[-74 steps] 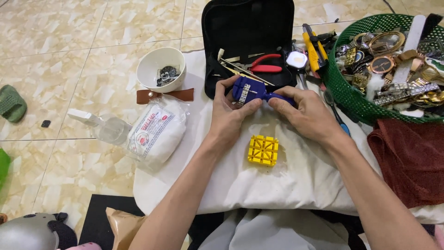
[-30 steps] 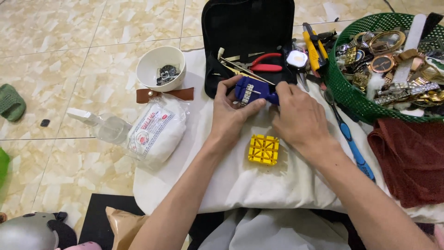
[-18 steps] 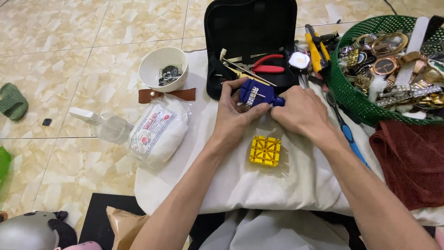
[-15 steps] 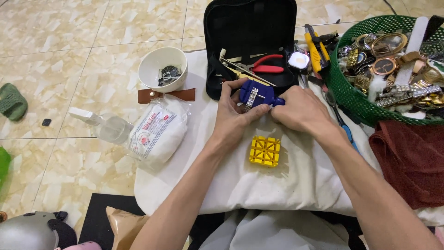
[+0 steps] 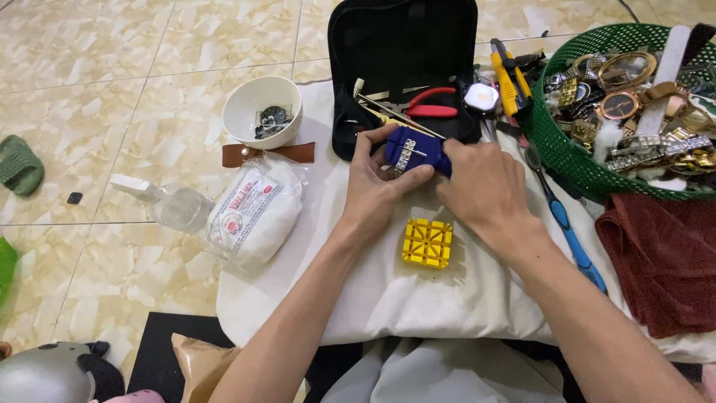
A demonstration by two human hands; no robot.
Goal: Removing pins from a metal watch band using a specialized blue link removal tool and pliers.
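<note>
Both hands — left hand (image 5: 380, 186), right hand (image 5: 481, 186) — clamp fingers on a blue plastic block tool (image 5: 414, 151).

A small blue link-remover tool (image 5: 415, 151) with a metal watch band in it sits just before the black case.

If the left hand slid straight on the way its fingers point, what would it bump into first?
Probably the black tool case: the left hand points up and away, over the blue tool it holds. Depth is hard to judge.
</note>
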